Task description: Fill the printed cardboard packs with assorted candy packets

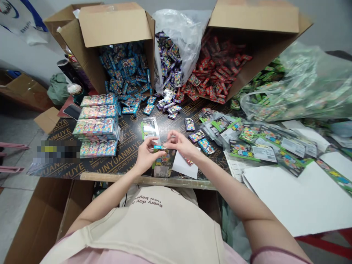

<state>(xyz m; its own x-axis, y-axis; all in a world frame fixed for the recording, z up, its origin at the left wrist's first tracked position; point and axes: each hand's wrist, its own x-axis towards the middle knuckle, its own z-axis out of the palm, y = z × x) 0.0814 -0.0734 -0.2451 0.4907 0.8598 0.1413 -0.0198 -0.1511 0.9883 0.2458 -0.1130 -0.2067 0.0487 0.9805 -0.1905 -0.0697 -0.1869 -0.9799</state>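
Both hands meet over a dark printed plastic bag (162,170) near the table's front edge. The fingers of my left hand (145,154) are closed at the bag's top, pinching a small blue packet (158,147). My right hand (180,145) has its fingertips pressed together at the right side of the bag's opening; the exact grip is partly hidden. Behind my left fingers lies a clear-edged printed bag (149,128). A white card (185,167) rests under my right wrist. To the right are loose packets, a purple one (197,136) and a blue one (206,146).
Neat stacks of wrapped packets (97,126) stand left. Behind are a carton of blue packets (115,27), a clear sack of purple ones (189,33) and a carton of red ones (255,14). Flat printed bags (253,151), white sheets (297,198) and a sack of green packets (297,91) lie right.
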